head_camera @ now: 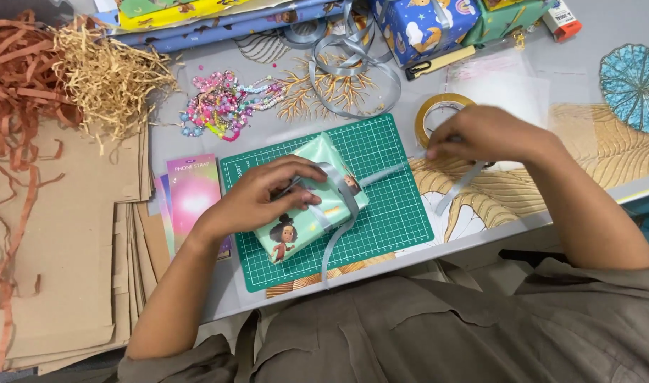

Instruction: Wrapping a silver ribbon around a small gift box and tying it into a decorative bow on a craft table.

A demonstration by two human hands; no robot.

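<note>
A small box wrapped in mint-green paper with cartoon figures [310, 216] lies on a green cutting mat [388, 213]. A grey ribbon [346, 206] crosses over the box. My left hand [268, 195] presses down on the top of the box, fingers on the ribbon where it crosses. My right hand [487, 135] is to the right of the mat and pinches a strand of the ribbon, pulling it taut away from the box; another strand hangs down below the hand.
A roll of tape [438, 113] lies just behind my right hand. Loose grey ribbon [353, 78], coloured beads [225, 106], wrapped boxes [424, 25] and paper rolls sit at the back. Shredded paper [62, 78] and flat brown cardboard [55, 241] fill the left side.
</note>
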